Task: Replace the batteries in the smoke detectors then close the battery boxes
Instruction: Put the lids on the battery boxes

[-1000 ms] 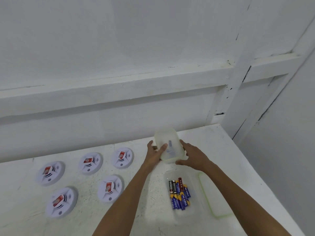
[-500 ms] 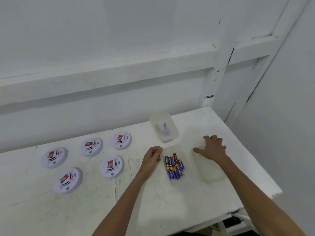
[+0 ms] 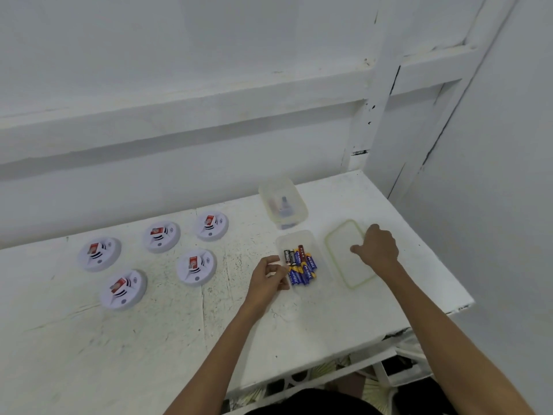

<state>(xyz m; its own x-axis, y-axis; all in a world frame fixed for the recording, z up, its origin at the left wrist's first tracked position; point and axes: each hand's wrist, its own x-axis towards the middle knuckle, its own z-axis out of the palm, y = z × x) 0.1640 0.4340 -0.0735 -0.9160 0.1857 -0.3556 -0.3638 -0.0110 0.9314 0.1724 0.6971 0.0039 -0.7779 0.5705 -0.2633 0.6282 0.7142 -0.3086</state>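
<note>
Left grip (image 3: 269, 275) has neared the left wall of the battery box (image 3: 294, 235), curled, hold unclear; right grip (image 3: 377, 248) rests empty on the lid (image 3: 344, 274) right of it. Steady the box, pinch one battery (image 3: 300, 259).

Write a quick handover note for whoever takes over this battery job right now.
Left hand: curled at the open battery box rim; grip unclear.
Right hand: rests on that box's lid, flat on the table.
Batteries lie in the open box; a second box sits behind it.
Done: one box opened.
Left: all five smoke detectors, then close the boxes.
</note>
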